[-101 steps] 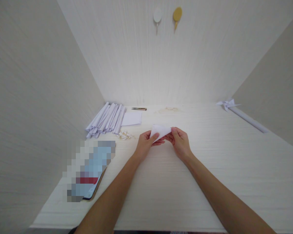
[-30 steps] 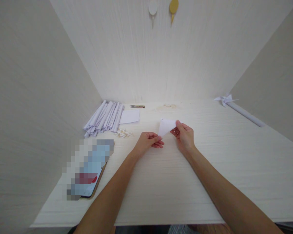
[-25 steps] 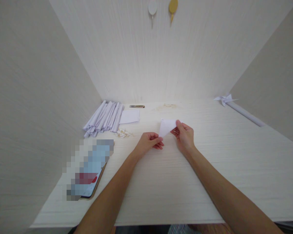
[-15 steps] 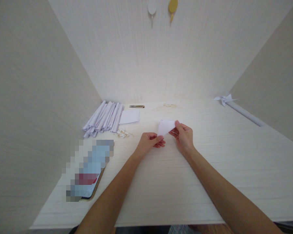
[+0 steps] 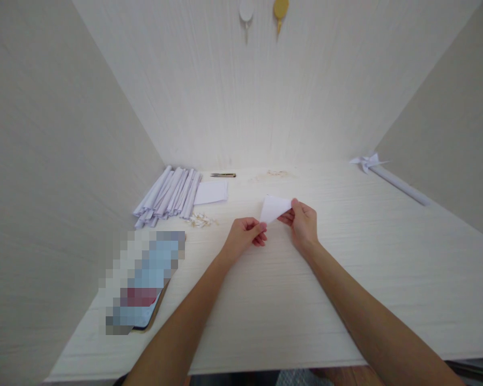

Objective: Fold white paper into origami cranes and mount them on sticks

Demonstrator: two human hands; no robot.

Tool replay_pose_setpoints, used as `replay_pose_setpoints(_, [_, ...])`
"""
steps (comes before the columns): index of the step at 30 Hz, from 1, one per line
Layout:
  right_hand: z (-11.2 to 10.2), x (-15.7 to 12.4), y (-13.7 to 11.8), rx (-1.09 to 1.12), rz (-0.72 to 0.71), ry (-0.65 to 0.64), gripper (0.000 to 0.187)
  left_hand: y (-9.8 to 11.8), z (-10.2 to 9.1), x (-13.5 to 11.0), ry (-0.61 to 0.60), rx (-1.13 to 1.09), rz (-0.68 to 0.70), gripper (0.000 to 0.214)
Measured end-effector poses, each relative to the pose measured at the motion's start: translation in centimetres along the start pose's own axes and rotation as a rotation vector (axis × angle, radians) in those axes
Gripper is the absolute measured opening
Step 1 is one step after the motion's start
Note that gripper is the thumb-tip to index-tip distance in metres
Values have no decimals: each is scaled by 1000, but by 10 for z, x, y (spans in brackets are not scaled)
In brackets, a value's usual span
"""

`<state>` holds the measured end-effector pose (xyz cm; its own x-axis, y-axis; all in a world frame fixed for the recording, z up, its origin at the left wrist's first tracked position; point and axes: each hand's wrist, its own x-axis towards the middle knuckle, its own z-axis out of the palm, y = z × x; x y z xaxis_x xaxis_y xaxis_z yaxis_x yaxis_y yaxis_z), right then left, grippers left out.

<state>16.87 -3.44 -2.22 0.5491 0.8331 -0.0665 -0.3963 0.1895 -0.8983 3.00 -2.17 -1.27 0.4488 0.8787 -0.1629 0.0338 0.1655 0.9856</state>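
Folded paper [image 5: 274, 208] is pinched by my left hand [image 5: 247, 234] and right hand [image 5: 304, 222] over the middle of the worktop [image 5: 281, 305]. I judge its triangular fold made; sheets [image 5: 210, 193] lie flat far left, a pinwheel [image 5: 370, 162] assembled far right.

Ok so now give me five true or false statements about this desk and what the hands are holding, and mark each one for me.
1. The left hand and the right hand both hold the folded white paper. True.
2. The thread snips lie under the right hand. False: the thread snips lie on the desk, left of the folded white paper and farther back.
3. A paper pinwheel sits at one end of a paper tube on the right. True.
4. The phone lies between the two forearms. False: the phone is left of both.
5. The pile of paper rolls is on the left side of the desk. True.
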Motion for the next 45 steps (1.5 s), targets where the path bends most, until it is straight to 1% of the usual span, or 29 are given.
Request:
replay_pose_setpoints(3, [0, -1, 0, -34, 1, 2, 31, -1, 3, 0, 4, 25, 37, 24])
replay_pose_setpoints(8, [2, -3, -2, -41, 61, 35, 32, -1, 4, 0, 30, 66, 76, 21])
replay_pose_setpoints(13, [4, -4, -5, -40, 96, 72, 30, -4, 2, 2, 39, 97, 109, 22])
replay_pose_setpoints(19, [7, -6, -12, -1, 159, 109, 32, -7, -2, 4, 44, 132, 137, 21])
replay_pose_setpoints(26, [9, -8, -17, 42, 202, 75, 34, -6, -5, 6, 32, 179, 186, 23])
replay_pose_setpoints(31, [8, -6, -15, 66, 236, 76, 31, -6, -6, 6, 5, 176, 184, 21])
replay_pose_setpoints(36, [4, -5, -8, 104, 146, -21, 31, -6, -7, 7, -41, 141, 160, 19])
replay_pose_setpoints(40, [4, -6, -3, 148, 77, -22, 33, -5, -5, 5, -101, 140, 155, 21])
replay_pose_setpoints(42, [5, -7, 0, 101, 25, -33, 37, -5, -2, 4, -118, 169, 158, 20])
replay_pose_setpoints(45, [5, -9, 4, -18, -46, -76, 40, -5, 5, 2, -85, 191, 167, 19])
